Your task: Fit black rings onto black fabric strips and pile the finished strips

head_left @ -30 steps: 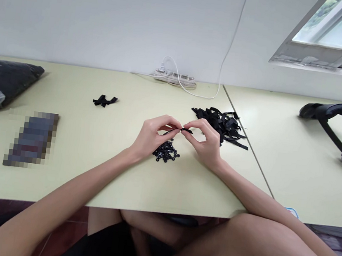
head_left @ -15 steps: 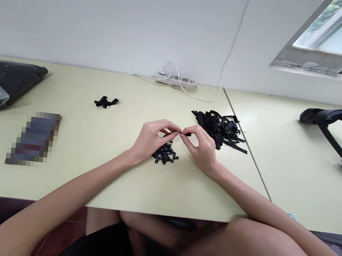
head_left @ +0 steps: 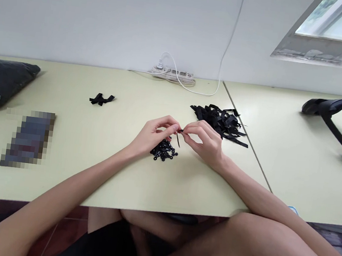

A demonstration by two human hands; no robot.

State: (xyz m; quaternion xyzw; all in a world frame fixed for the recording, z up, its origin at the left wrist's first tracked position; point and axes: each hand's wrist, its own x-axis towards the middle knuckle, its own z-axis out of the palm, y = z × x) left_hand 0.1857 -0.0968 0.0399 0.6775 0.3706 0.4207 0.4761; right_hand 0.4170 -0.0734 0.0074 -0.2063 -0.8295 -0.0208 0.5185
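Observation:
Between the fingertips of both hands is a black fabric strip (head_left: pixel 178 139), one narrow end of it hanging down. My left hand (head_left: pixel 158 131) is closed in a pinch on it, and my right hand (head_left: pixel 205 140) pinches it from the other side, fingertips nearly touching. Whether a small ring is also held there I cannot make out. Just below my left hand lies a heap of small black rings (head_left: pixel 164 150) with holes in their middles. Behind my right hand spreads a loose pile of black fabric strips (head_left: pixel 222 119).
A few black strips (head_left: pixel 101 99) lie apart at left. Further left are a blurred dark flat object (head_left: pixel 29 139) and a dark plastic bag (head_left: pixel 6 83). A power strip (head_left: pixel 174 75) with a white cable (head_left: pixel 222 63) sits by the wall. A black headset with straps (head_left: pixel 330 126) rests at right.
The strip has been turned or folded between my fingers, so that an end now hangs down. My right hand's fingers are more bunched together. The view has shifted slightly.

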